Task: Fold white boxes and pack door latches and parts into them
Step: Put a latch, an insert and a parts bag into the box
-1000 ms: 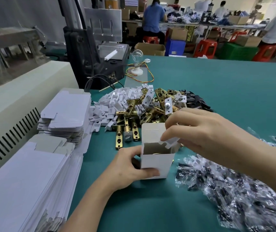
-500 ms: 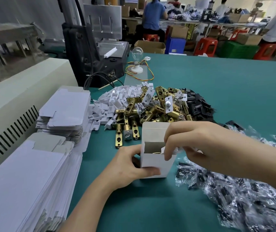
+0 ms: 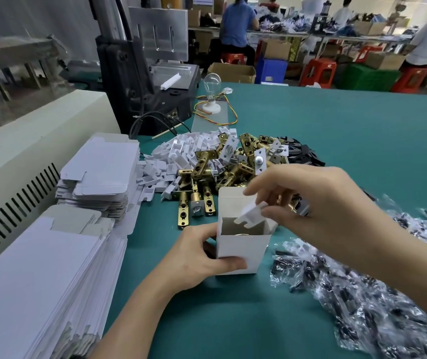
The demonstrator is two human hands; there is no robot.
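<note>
— Where is the white box point(image 3: 243, 251)?
— Upright on the green table point(image 3: 336, 130), top open, its lid flap standing up at the back.
— And the hands?
— The left hand point(image 3: 197, 257) grips the box's left side, thumb across the front. The right hand point(image 3: 310, 203) hovers above the opening, pinching a white plastic piece point(image 3: 251, 213) whose lower end dips into the box.
— Anything inside?
— A glint at the bottom, possibly brass; it is too dark to tell.
— Around the box?
— Just behind it lies the heap of brass latches point(image 3: 222, 172), with white plastic parts point(image 3: 181, 154) behind and to the left. Stacks of flat box blanks point(image 3: 101, 174) sit left of it. Clear bags of dark small parts point(image 3: 362, 307) lie to its right.
</note>
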